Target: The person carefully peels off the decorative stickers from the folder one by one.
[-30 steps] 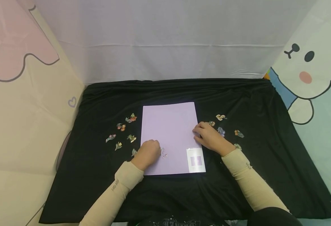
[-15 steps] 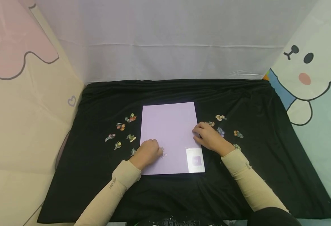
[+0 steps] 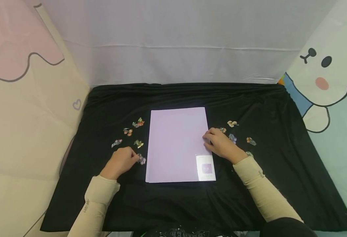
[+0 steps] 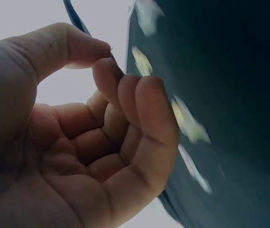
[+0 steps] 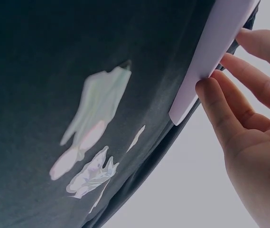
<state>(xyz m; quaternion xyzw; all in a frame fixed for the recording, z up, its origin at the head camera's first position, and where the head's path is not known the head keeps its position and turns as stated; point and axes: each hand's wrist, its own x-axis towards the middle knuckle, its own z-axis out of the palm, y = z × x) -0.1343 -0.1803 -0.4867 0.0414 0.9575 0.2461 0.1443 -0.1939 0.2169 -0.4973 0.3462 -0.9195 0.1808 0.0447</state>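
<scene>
My left hand (image 3: 120, 162) is left of a flat lilac rectangle (image 3: 177, 138) with a white label at its lower right corner. Between its thumb and forefinger it pinches a small purple flower cutout (image 3: 142, 160), mostly edge-on and dark in the left wrist view. The other fingers curl toward the palm there. My right hand (image 3: 221, 143) rests its fingertips on the rectangle's right edge. In the right wrist view its fingers (image 5: 215, 102) are spread and lightly bent along that lilac edge.
Several flower cutouts lie on the black cloth (image 3: 173, 210): a red-orange one (image 3: 138, 122) and a yellow-green one (image 3: 138, 144) on the left, a cream one (image 3: 232, 123) and a blue one (image 3: 232, 138) on the right. A white curtain (image 3: 173, 62) hangs behind.
My left hand has lifted the purple flower cutout off the lilac rectangle and carried it left, over the black cloth. My right hand has stayed at the rectangle's edge.
</scene>
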